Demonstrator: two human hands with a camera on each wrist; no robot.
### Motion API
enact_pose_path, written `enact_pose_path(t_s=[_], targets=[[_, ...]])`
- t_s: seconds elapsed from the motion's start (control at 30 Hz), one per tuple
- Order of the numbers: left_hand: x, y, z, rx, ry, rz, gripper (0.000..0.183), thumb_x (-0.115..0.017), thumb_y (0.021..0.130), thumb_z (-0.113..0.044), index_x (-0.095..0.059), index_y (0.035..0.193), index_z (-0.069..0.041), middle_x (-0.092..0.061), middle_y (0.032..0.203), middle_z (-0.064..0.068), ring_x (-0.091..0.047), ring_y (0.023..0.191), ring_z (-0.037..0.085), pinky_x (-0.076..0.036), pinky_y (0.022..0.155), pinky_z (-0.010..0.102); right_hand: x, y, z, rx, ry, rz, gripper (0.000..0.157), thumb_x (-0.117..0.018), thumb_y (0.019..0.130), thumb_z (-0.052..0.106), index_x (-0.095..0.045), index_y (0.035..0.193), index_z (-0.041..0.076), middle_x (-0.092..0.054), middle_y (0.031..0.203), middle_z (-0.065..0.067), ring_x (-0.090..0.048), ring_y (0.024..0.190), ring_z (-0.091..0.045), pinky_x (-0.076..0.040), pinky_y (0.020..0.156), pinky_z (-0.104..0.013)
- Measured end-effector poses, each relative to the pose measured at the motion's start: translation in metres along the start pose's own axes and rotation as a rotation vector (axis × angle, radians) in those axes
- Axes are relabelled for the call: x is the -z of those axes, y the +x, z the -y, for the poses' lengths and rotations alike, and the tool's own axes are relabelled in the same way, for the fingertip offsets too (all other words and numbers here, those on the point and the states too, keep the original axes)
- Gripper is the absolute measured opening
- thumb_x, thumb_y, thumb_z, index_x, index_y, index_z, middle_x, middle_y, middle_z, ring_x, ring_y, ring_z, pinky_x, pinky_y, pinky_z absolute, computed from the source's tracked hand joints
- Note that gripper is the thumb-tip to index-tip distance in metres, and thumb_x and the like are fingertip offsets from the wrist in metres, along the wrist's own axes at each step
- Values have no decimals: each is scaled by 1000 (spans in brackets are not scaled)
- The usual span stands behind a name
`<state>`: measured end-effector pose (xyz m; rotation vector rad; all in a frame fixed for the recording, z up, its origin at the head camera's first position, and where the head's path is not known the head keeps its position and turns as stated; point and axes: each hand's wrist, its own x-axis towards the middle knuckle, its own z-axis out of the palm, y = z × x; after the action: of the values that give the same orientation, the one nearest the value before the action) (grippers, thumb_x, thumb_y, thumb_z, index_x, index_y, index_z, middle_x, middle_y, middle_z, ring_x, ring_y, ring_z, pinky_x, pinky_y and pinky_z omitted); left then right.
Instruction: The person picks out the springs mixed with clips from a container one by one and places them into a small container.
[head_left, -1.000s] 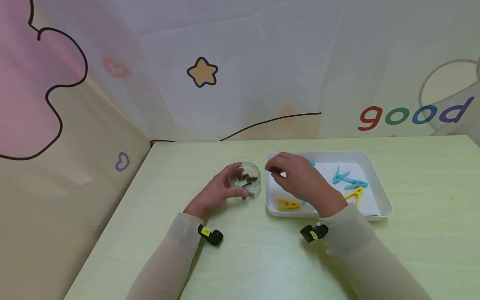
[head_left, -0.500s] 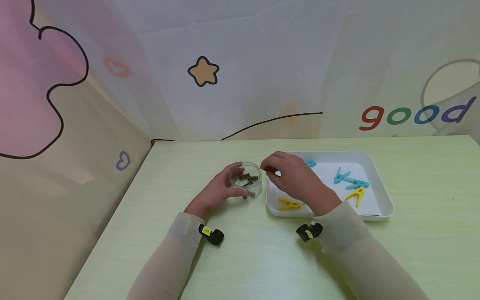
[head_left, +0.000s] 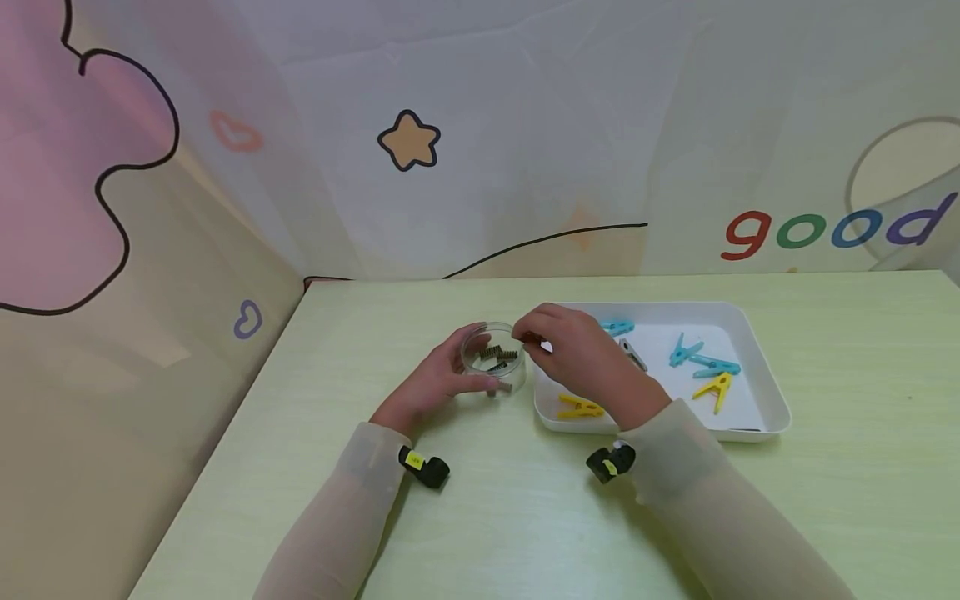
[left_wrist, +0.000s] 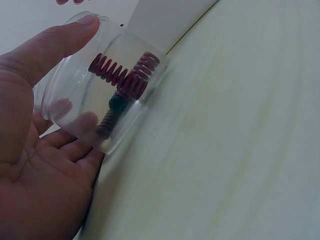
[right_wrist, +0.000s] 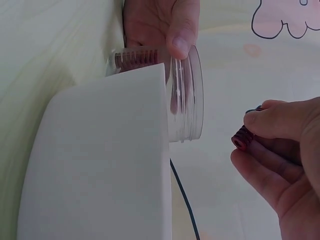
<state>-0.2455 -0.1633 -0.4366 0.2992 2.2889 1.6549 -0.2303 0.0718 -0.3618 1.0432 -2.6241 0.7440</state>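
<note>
My left hand (head_left: 427, 383) grips a clear round jar (head_left: 514, 380) on the table, thumb on the near side and fingers behind it. Several coil springs (left_wrist: 105, 70) lie inside; the left wrist view shows them red, with a dark green part (left_wrist: 118, 102) among them. My right hand (head_left: 577, 354) pinches a small red spring (right_wrist: 242, 138) between thumb and fingers. Its fingertips are right at the jar's right rim in the head view, and above the rim in the right wrist view. Most of that spring is hidden by the fingers.
Right of the jar stands a white tray (head_left: 759, 387), its left wall close to the jar. In it lie blue clothespins (head_left: 716, 367), yellow clothespins (head_left: 581, 407) and a grey clip (head_left: 633, 353), partly behind my right hand. A printed cloth (head_left: 525, 167) hangs behind the table.
My right hand has moved left from over the tray to the jar's rim, uncovering the grey clip. The left hand and jar have stayed in place.
</note>
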Motion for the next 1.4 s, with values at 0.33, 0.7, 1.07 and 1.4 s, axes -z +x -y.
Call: enact_pose_path(t_s=[0.33, 0.7, 1.07, 1.4], targets=[[0, 0, 0, 19, -12, 0, 90, -84, 74, -39, -31, 147, -35, -42, 151, -9, -29, 145, 11, -18, 121, 44, -3, 3, 2, 18, 14, -15, 13, -67, 90, 6, -69, 102, 9, -69, 104, -4, -64, 89, -17, -56, 81, -33], [1, 0, 0, 8, -15, 11, 91, -83, 76, -35, -29, 150, -30, -40, 152, -7, -28, 146, 13, -19, 121, 45, -8, 6, 4, 12, 32, -13, 14, -68, 89, 6, -70, 102, 10, -69, 103, -4, -64, 90, -18, -56, 82, -34], [2, 1, 2, -3, 30, 13, 90, -81, 78, -36, -29, 150, -29, -41, 151, -8, -29, 146, 14, -21, 121, 45, -12, 7, 6, 12, 43, -10, 15, -70, 88, 7, -69, 103, 9, -68, 104, -5, -64, 90, -19, -56, 82, -33], [2, 0, 1, -3, 24, 14, 86, -80, 79, -34, -30, 149, -32, -40, 151, -9, -30, 145, 13, -22, 120, 45, -15, 8, 7, 31, 46, -17, 14, -70, 88, 9, -69, 102, 9, -68, 103, -4, -65, 91, -18, -56, 82, -33]])
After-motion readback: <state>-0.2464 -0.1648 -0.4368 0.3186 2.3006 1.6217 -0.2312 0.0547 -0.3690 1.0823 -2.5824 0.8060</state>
